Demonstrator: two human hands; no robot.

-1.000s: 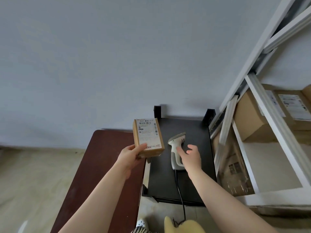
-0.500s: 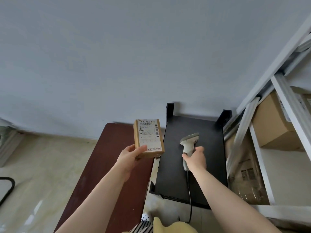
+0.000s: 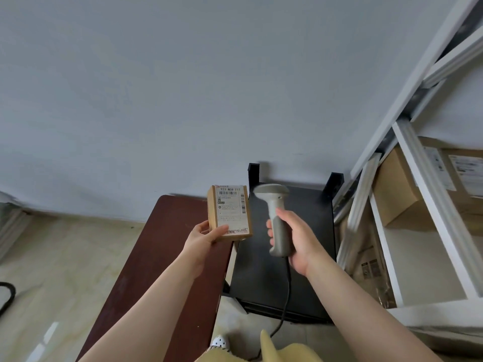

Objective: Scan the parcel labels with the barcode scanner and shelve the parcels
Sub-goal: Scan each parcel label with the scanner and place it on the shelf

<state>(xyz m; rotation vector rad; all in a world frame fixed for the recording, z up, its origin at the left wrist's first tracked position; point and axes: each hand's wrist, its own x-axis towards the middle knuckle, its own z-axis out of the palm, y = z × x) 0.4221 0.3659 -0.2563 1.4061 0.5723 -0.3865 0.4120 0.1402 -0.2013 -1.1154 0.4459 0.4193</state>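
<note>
A small brown cardboard parcel [image 3: 230,211] with a white barcode label facing me is held up by my left hand [image 3: 202,237], thumb on its lower front. My right hand [image 3: 295,239] grips the handle of a grey barcode scanner [image 3: 275,218], lifted off the black table [image 3: 311,291]. The scanner's head is level with the parcel's top, just right of it. Its black cable hangs down past the table's front edge.
A dark red-brown table [image 3: 162,262] stands on the left, beside the black one. A white metal shelf rack [image 3: 439,205] on the right holds brown boxes [image 3: 402,192] with labels. The grey wall is straight ahead, beige floor at left.
My right hand closed round the scanner's handle and raised it from the black table to beside the parcel. My left hand keeps the parcel held up in about the same place.
</note>
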